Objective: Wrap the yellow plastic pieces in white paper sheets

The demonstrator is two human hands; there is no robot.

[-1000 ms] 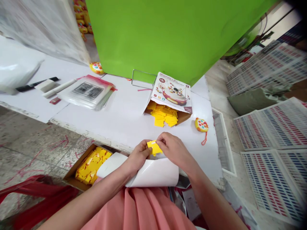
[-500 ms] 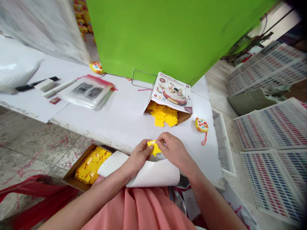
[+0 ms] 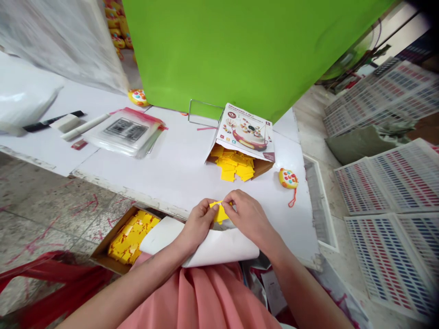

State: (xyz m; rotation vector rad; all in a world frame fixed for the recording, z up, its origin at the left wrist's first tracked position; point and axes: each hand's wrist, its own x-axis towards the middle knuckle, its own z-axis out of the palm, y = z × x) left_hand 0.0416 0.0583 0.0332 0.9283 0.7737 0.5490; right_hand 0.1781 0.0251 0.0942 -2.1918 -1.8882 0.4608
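Note:
Near the table's front edge, a small flat yellow piece (image 3: 220,214) is held between both hands. My left hand (image 3: 201,221) pinches its left side with thumb and fingers. At its upper right, the thumb and forefinger of my right hand (image 3: 244,214) are closed on the edge. A narrow white strip shows along the top of the piece; whether it is a label or a fold I cannot make out. Beyond my hands, a printed carton (image 3: 248,130) lies with its open end facing me, and loose yellow pieces (image 3: 236,164) spill out of it.
A yellow toy with coloured buttons (image 3: 288,178) lies to the right. Plastic bags (image 3: 125,130), a white stick (image 3: 85,127) and a black marker (image 3: 51,121) lie left. A brown box (image 3: 130,237) of yellow pieces stands low left. A green panel (image 3: 219,50) rises behind.
The yellow piece has tilted slightly between my fingers, and the white strip on it looks narrower. Both hands stay in nearly the same place.

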